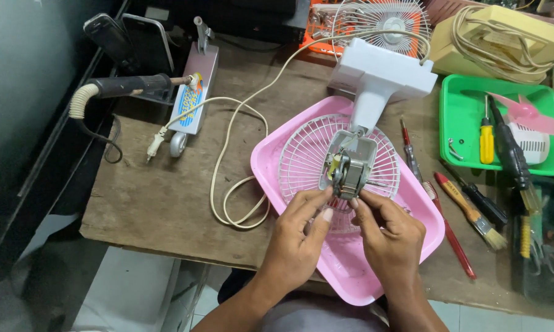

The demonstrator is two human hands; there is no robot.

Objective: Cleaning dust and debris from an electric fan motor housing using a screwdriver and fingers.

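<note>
A small white table fan lies dismantled on a pink tray. Its white base points away from me and its bare metal motor sits over the white wire rear grille. My left hand touches the near left side of the motor with its fingertips. My right hand pinches the motor's near right corner. The fan's cream power cord loops across the wooden bench to the left.
A soldering iron rests on a stand at the left. A green tray at the right holds a yellow screwdriver and a pink fan blade. Screwdrivers, a red stick and a paintbrush lie right of the pink tray. A second grille stands behind.
</note>
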